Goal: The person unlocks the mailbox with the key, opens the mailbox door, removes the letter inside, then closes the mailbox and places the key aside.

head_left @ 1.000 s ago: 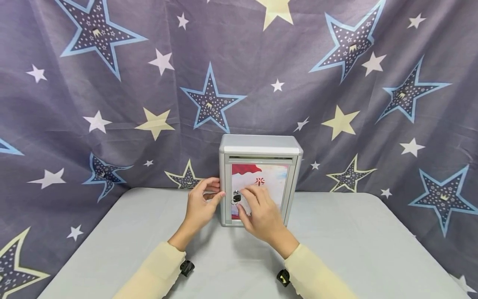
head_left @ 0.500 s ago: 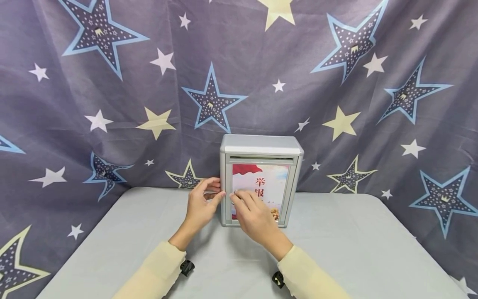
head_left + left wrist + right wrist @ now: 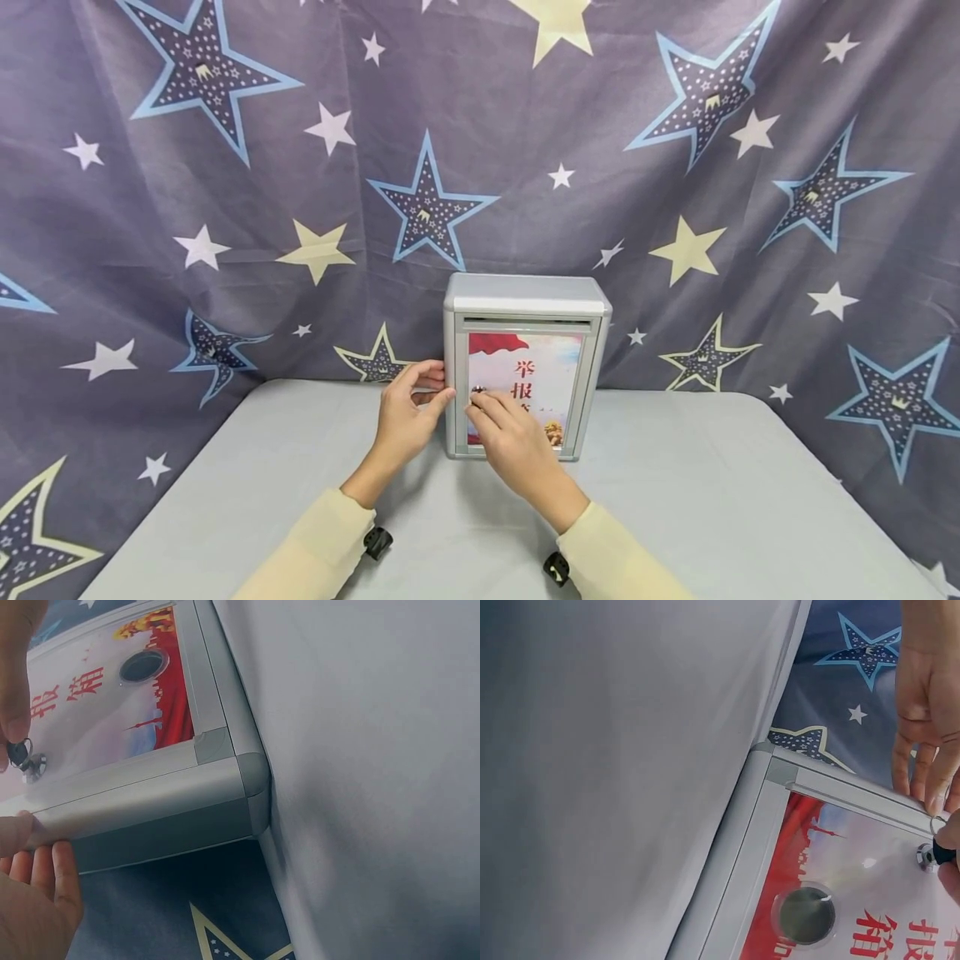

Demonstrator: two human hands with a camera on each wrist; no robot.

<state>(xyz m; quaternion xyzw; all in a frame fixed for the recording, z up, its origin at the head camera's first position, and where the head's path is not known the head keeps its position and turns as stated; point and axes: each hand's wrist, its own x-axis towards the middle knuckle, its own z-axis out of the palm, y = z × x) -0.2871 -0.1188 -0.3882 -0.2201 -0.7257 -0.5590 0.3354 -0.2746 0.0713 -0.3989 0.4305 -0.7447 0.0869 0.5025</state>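
A silver-framed metal suggestion box [image 3: 528, 293] stands upright, with a slot near its top and a red and white poster on its front. My left hand [image 3: 405, 417] holds the box's left side, thumb on the front frame and fingers against the side wall. At the left of the front panel, my right hand [image 3: 521, 442] pinches a black-headed key [image 3: 19, 753]. In the left wrist view the key sits at the round chrome lock [image 3: 34, 769]. A metal key ring [image 3: 936, 823] hangs by it in the right wrist view. The right fingers partly hide the key.
A table with a pale grey cloth [image 3: 712, 483] carries the box. Right behind it hangs a dark curtain [image 3: 525, 208] printed with stars. A dark round window [image 3: 807, 915] is set low in the front panel.
My right hand has moved left and closed its fingers and thumb on the key, which showed uncovered a second ago. The left hand and the box have stayed in place.
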